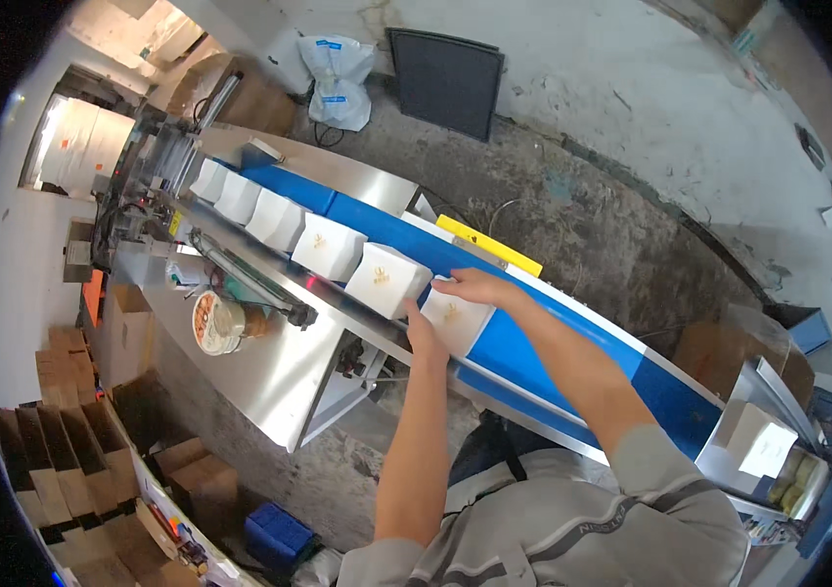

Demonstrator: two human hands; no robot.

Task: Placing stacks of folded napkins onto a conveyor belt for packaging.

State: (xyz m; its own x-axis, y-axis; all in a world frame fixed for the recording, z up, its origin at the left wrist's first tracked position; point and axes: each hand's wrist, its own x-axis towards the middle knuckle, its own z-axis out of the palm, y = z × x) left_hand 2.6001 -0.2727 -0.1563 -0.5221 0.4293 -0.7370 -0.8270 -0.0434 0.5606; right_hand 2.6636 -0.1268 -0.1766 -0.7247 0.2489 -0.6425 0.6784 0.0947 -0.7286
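A row of several white cardboard boxes with small gold prints lies along a blue conveyor belt (538, 344). My two hands are at the nearest white box (456, 321). My left hand (425, 336) grips its left side, with the thumb pointing up along the edge. Over its far edge, my right hand (474, 287) has its fingers bent round the corner; the fingertips are partly hidden. Just beyond my fingers sits another white box (388, 280), and a third white box (329, 247) follows farther up the belt.
A metal side table (240, 382) holds an open tub (218, 325). Brown cartons (78, 470) are stacked at lower left, near a blue crate (279, 536). At the belt's right end stands a white box (750, 438). A dark panel (445, 83) leans against the wall.
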